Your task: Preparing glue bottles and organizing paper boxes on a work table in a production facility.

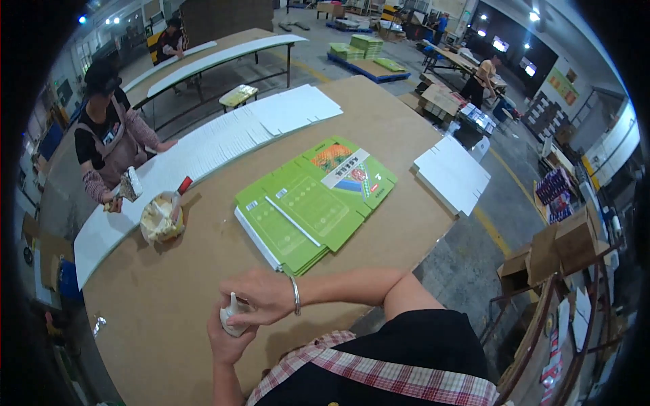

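Close to my body, both hands are on a small white squeeze bottle [235, 318] with a pointed nozzle, tilted slightly. My left hand [227, 344] wraps round its body from below. My right hand [265, 295], with a silver bangle at the wrist, closes over the bottle's upper part near the nozzle; some of its fingertips are hidden. Just beyond my right hand lies a stack of flat green printed carton sheets [305, 210], with a thin white strip [292, 221] across the top one. All of this is over a brown tabletop [156, 318].
A long fanned row of white sheets [223, 139] runs along the table's far left edge. Beside it stands a tub of pale paste [162, 218] with a red-handled tool. Across the table, a co-worker [112, 135] holds a brush. More white sheets [452, 174] overhang the right edge.
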`<state>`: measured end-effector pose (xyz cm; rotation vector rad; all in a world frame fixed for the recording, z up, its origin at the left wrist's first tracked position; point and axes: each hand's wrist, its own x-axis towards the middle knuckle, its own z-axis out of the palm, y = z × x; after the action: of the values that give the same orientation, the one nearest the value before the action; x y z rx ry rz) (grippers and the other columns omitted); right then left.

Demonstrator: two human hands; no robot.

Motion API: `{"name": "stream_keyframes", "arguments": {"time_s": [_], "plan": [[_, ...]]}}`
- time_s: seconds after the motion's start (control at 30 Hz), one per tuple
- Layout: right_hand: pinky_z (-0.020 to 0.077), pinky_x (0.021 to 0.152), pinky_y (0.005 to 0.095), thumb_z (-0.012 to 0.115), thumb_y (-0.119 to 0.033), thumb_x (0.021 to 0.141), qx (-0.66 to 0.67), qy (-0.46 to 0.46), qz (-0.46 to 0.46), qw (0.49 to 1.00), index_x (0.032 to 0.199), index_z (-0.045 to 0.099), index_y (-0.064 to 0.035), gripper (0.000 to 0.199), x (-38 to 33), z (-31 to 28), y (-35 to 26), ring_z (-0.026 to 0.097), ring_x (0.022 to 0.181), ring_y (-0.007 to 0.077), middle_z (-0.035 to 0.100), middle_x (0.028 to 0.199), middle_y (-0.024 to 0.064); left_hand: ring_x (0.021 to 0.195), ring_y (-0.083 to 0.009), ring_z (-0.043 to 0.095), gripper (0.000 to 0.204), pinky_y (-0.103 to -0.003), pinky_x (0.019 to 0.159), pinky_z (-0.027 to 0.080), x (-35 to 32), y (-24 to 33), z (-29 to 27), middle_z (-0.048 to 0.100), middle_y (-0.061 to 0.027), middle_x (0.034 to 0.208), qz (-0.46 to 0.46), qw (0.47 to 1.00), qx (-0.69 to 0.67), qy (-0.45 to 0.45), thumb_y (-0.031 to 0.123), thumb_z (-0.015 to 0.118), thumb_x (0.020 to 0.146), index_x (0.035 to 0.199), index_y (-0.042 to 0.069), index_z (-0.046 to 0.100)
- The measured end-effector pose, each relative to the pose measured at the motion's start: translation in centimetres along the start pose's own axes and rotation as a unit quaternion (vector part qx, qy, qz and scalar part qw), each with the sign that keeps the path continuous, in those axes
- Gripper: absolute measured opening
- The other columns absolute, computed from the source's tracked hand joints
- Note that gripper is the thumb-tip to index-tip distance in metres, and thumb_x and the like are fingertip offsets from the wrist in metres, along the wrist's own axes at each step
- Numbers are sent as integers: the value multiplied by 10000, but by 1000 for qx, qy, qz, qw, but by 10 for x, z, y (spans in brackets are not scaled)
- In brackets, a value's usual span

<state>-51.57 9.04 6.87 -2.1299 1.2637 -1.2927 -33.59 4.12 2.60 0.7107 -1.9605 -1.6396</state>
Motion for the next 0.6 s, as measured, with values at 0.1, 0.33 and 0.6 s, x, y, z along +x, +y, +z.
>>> {"name": "stream_keyframes", "arguments": {"time_s": [0.1, 0.33, 0.6], "plan": [[413, 518, 361, 664, -283, 755, 24, 2, 25, 999, 902, 503, -44, 323, 7, 3, -8, 534, 566, 276, 519, 659, 108, 865, -158, 577, 504, -309, 737, 476, -6, 5, 6, 592, -69, 942, 50, 979, 127, 149, 111, 777, 588, 1010, 34, 512], [428, 504, 308, 681, -309, 758, 103, -115, 38, 987, 925, 557, -70, 317, -1, -10, -11, 543, 543, 213, 523, 622, 57, 920, -139, 560, 602, -293, 798, 469, 1, -11, -9, 582, -51, 1002, 13, 995, -44, -86, 88, 786, 587, 1114, 32, 498], [391, 460, 294, 714, -337, 724, -32, 25, 113, 993, 886, 587, -72, 335, -25, 19, -13, 478, 465, 184, 464, 551, 49, 823, -146, 592, 485, -303, 715, 489, -22, -3, 24, 606, -79, 882, 47, 987, 101, 114, 81, 755, 611, 1033, 43, 520]]}}
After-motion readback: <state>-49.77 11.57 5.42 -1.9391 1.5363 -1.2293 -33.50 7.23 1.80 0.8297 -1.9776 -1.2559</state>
